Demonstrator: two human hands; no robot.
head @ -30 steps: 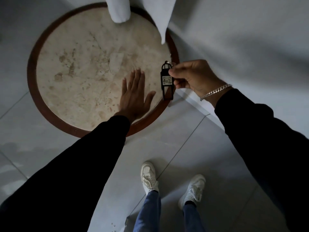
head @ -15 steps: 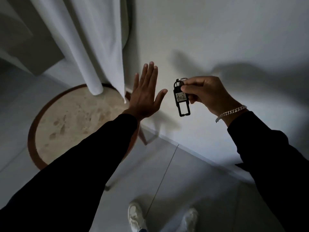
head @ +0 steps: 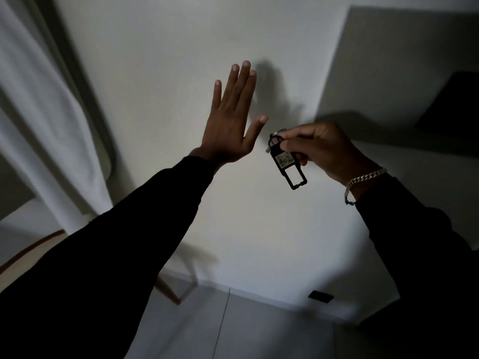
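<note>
A black key fob (head: 287,164) with a white label reading 402 hangs in front of the white wall (head: 259,229). My right hand (head: 324,149) pinches it at the top, near its metal ring. A chain bracelet sits on that wrist. My left hand (head: 230,120) is raised to the left of the fob, fingers straight and together, thumb out, holding nothing. It casts a shadow on the wall. Both arms wear black sleeves.
White curtains (head: 39,104) hang at the left. The rim of a round wooden-edged table (head: 33,248) shows at lower left, with its legs by the baseboard. A dark socket (head: 321,296) sits low on the wall. A dark panel (head: 451,104) is at upper right.
The view has tilted up from the table and floor to the wall. My left hand has lifted off the tabletop and risen. My right hand has kept hold of the key fob.
</note>
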